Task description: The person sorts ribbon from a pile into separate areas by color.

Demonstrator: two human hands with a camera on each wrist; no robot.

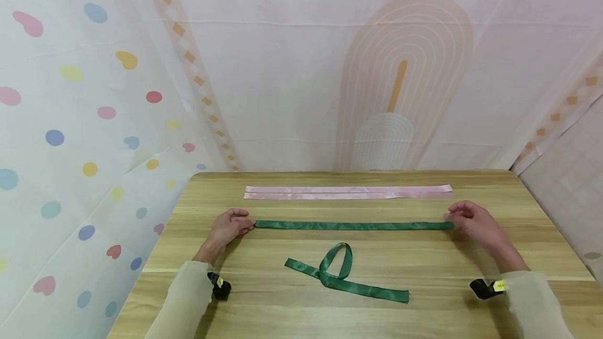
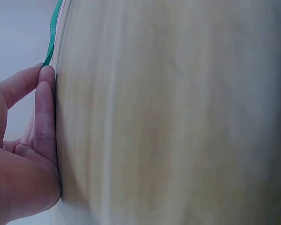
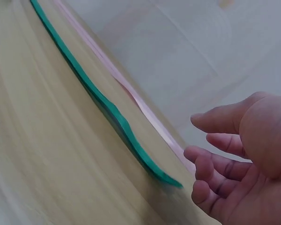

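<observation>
Green ribbon [image 1: 353,225] lies straight between relaxed hands, left [image 1: 228,227] touching, right [image 1: 473,222] released

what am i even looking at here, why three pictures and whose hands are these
There is no machine here: a person works with bare hands and wears three cameras. The big picture comes from a camera on the head, looking down at a wooden table. The other two come from cameras on the wrists, so each shows one hand very close and rather blurred.

On the table lie two pink ribbons side by side at the back, a straight green ribbon in the middle, and a looped green ribbon nearer the person. The left hand touches the straight ribbon's left end. The right hand is at its right end, but the wrist view shows its fingers relaxed, just off the ribbon tip.
</observation>
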